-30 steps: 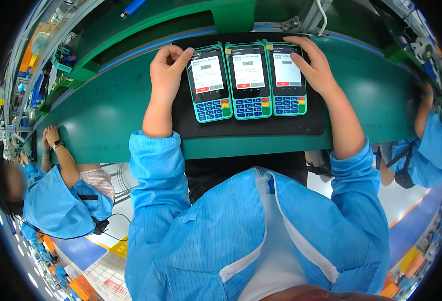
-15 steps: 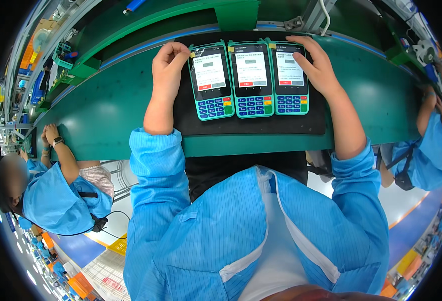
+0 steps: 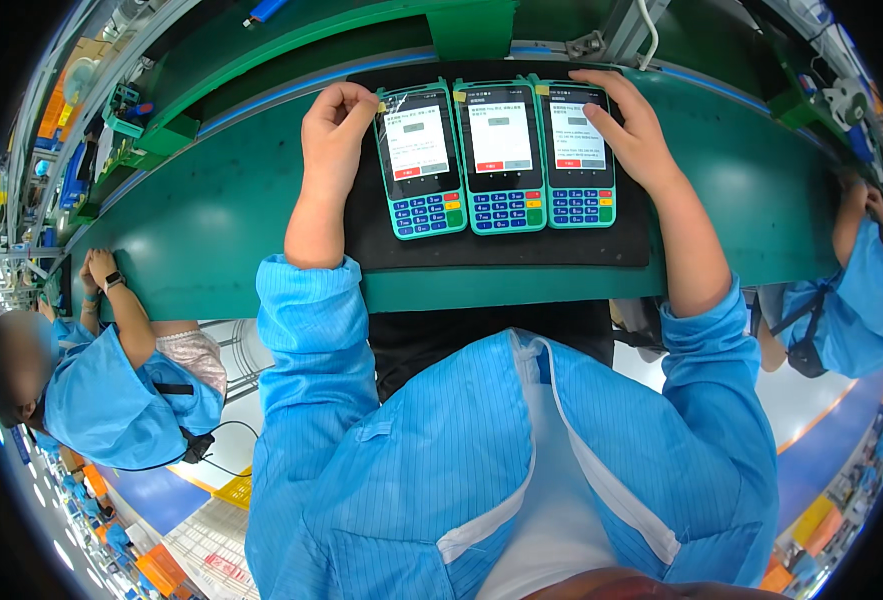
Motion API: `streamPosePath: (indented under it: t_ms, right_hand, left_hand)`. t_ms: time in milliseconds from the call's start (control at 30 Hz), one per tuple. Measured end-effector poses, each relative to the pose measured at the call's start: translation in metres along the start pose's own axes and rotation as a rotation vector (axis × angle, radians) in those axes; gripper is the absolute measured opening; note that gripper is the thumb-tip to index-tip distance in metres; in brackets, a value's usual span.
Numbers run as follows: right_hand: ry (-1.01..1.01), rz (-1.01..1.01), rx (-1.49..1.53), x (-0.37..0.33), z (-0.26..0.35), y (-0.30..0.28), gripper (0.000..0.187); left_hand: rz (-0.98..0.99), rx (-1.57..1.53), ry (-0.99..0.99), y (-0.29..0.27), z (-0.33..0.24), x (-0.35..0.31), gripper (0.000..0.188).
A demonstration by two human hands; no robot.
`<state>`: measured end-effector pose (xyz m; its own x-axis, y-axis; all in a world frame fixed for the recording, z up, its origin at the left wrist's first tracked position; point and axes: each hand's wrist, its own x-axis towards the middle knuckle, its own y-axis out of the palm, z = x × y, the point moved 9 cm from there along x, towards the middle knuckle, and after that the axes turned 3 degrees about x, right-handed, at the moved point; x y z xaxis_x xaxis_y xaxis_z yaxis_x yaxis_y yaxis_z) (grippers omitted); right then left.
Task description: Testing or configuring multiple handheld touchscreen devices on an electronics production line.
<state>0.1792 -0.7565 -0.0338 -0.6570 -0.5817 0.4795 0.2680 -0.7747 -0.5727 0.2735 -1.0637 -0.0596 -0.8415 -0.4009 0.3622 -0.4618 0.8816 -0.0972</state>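
Note:
Three teal payment terminals with lit screens and blue keypads lie side by side on a black mat (image 3: 501, 252). My left hand (image 3: 335, 135) is closed, thumb and curled forefinger pressed together at the upper left corner of the left terminal (image 3: 423, 165); whatever is in the pinch is hidden. The middle terminal (image 3: 501, 160) has neither hand on it. My right hand (image 3: 633, 130) grips the upper right part of the right terminal (image 3: 576, 175), its fingers over the top edge and its thumb on the screen. Each terminal has a small yellow tab at its upper left corner.
The mat lies on a green workbench (image 3: 231, 215) with a green raised shelf frame (image 3: 361, 35) behind it. A white cable (image 3: 649, 35) hangs at the back. Co-workers in blue sit at the bench on the left (image 3: 126, 400) and right (image 3: 841, 310).
The lower text on the middle terminal's screen has gone, and the text on the left and right screens differs. Both hands stay almost where they were.

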Motion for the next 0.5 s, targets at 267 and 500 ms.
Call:
streamPosePath:
  t_ms: [267,500]
  right_hand:
    - [-0.002,0.006,-0.013,-0.0003,0.0009,0.0005,0.036]
    - [0.011,0.03,-0.043,-0.0007,0.0008,0.0016,0.037]
  left_hand:
    - [0.015,-0.021,0.001,0.0021,-0.0001,-0.0005,0.007]
    - [0.024,0.005,-0.004,0.0037,-0.0022,-0.0013,0.008]
